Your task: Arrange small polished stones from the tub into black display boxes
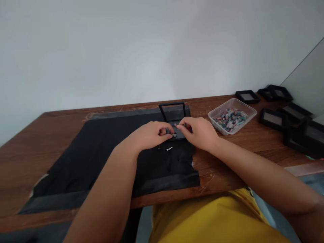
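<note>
A small black box stands on the black mat with its framed, see-through lid tilted up at the back. My left hand is over the box's left side, fingers curled round small dark and grey stones. From the right, my right hand reaches over the box, thumb and index finger pinched on a tiny pinkish piece. The hands are close together but apart. Fingers partly cover the inside of the box. A small white scrap lies on the mat just in front.
A clear plastic tub of mixed coloured stones stands right of my right hand. Several black framed boxes lie at the far right, some stacked. The black mat covers much of the wooden table. A pale wall rises behind.
</note>
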A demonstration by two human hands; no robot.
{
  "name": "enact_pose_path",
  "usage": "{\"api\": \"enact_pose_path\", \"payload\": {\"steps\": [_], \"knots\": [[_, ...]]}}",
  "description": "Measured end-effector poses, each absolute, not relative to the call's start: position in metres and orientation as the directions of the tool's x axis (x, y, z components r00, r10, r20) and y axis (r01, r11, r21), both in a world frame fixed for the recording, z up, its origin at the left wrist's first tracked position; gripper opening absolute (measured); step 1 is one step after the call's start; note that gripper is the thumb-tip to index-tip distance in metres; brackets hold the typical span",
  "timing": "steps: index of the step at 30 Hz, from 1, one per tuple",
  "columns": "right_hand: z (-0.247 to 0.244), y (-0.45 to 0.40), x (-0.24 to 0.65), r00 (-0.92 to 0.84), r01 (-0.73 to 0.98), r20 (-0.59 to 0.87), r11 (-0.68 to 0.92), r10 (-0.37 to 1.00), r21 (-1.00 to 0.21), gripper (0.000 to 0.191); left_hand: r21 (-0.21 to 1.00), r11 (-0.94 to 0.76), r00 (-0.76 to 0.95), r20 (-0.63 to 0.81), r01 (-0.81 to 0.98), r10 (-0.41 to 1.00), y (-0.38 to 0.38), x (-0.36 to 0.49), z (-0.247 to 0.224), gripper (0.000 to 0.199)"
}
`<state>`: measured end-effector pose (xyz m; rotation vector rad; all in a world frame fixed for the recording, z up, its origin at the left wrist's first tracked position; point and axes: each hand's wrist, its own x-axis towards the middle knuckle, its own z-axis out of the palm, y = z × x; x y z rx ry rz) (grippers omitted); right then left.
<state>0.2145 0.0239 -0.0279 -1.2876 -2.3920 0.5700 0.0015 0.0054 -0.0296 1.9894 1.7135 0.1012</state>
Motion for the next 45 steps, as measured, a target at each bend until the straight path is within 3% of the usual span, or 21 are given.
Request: {"api": "enact_pose_path", "payload": {"steps": [22,28,45], "knots": [[-0.0247,0.0243,0.215,-0.524,0.715,0.101,0.502,0.845,-0.486,0.023,0.506,-0.133,0.315,-0.295,0.852,0.902,0.0056,-0.0034,-0.0305,0.028],[-0.0248,0.0243,0.2149,-0.526,0.719,0.093,0.501,0.845,-0.482,0.023,0.477,-0.151,0.327,-0.312,0.866,0.892,0.0059,-0.0013,-0.0285,0.041],[-0.0258,0.0254,0.215,-0.535,0.716,0.096,0.511,0.839,-0.475,0.022,0.399,-0.132,0.275,-0.327,0.907,0.904,0.0033,0.005,-0.0265,0.025]]}}
